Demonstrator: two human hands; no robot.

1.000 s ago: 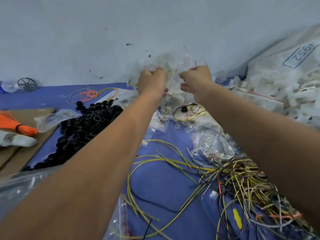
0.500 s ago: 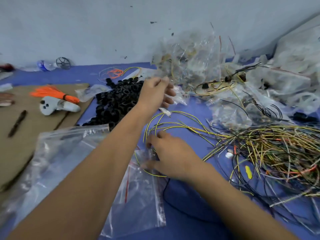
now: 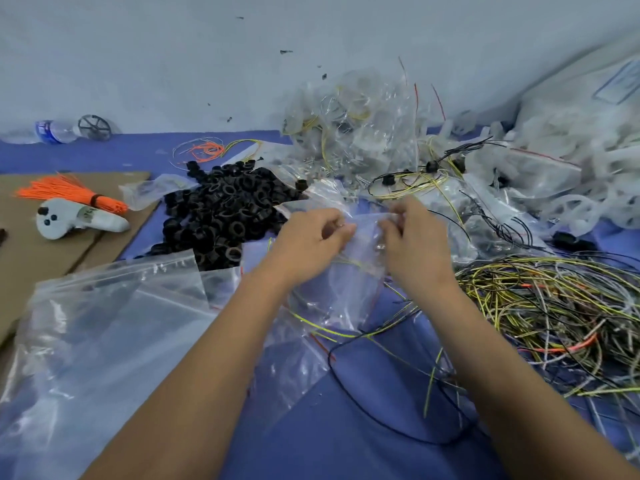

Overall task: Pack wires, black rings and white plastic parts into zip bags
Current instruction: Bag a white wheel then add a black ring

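My left hand (image 3: 313, 239) and my right hand (image 3: 410, 237) pinch the top edge of a clear zip bag (image 3: 341, 292) lifted over the blue cloth at the centre. Thin yellow wire shows through the bag. A heap of black rings (image 3: 225, 213) lies behind my left hand. A tangle of yellow, black and orange wires (image 3: 554, 306) spreads on the right. White plastic parts (image 3: 588, 188) pile up at the far right. Filled zip bags (image 3: 356, 129) are stacked against the wall behind.
A stack of empty clear zip bags (image 3: 104, 334) lies at the lower left. On brown cardboard (image 3: 41, 251) at the left sit a white controller (image 3: 69, 221) and an orange wire bundle (image 3: 69, 194). A water bottle (image 3: 55, 131) lies by the wall.
Both hands came back from the filled bags at the wall. They have picked a clear zip bag up off the cloth and now hold its top edge between them.
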